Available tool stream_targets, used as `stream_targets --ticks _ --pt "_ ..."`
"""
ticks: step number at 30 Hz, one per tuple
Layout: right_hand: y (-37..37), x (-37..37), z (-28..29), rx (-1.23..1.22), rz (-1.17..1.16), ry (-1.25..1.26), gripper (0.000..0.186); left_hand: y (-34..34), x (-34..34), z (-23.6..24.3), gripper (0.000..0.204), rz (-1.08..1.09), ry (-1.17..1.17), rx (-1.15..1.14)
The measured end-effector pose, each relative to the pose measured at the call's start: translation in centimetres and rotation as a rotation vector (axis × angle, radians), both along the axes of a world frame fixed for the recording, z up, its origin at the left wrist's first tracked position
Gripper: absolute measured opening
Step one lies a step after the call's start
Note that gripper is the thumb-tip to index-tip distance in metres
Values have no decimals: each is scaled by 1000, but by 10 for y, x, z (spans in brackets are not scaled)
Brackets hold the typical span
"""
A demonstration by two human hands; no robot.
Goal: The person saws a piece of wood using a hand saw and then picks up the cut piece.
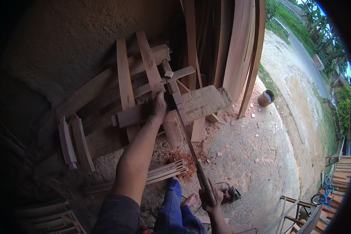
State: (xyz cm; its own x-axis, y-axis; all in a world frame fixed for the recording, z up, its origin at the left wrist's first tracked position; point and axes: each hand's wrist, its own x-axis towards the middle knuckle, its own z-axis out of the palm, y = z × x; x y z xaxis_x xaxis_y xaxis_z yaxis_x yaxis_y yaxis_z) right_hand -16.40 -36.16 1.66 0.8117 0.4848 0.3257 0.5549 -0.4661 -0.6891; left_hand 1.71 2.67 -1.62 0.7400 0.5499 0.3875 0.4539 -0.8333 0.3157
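Note:
My left hand [159, 105] is closed over a short wooden board [130, 116] lying crosswise on the work support, near the board's right end. My fingers press against its top, and part of the board is in shadow. In my right hand [213, 197], low and to the right of centre, is the handle of a long, narrow tool that looks like a handsaw [191, 146], seen nearly edge-on. Its dark blade slants up and left to the wood just right of my left hand. A rough, thick wooden block [202, 103] sits right of the blade's far end.
Planks [238, 46] lean upright at the back. Two slats [147, 62] rise beyond my left hand. Jointed wood pieces [160, 175] lie on the floor near reddish shavings [187, 160]. A can [266, 98] stands at right. A dark power tool [232, 194] is beside my right hand.

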Motion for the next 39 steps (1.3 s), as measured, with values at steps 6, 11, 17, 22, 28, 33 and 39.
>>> stream_targets --ticks 6,11,17,22,28,33,39 --pt "59 49 15 118 -21 161 48 1 5 -7 19 -47 2 -60" --pt "114 99 20 252 26 370 50 -9 -3 9 20 -10 120 -111" --pt "-47 -48 -5 -108 -136 216 50 -11 7 1 16 8 33 -30" --pt "111 98 17 268 4 381 51 3 11 -17 21 -19 82 67" --pt "13 7 -18 52 -56 74 48 4 2 -2 16 -8 7 16" --pt "-23 -25 -7 -107 -98 198 53 -7 2 -1 20 -38 14 1" --pt "46 50 2 436 -191 174 59 -18 2 28 21 -27 118 -54"
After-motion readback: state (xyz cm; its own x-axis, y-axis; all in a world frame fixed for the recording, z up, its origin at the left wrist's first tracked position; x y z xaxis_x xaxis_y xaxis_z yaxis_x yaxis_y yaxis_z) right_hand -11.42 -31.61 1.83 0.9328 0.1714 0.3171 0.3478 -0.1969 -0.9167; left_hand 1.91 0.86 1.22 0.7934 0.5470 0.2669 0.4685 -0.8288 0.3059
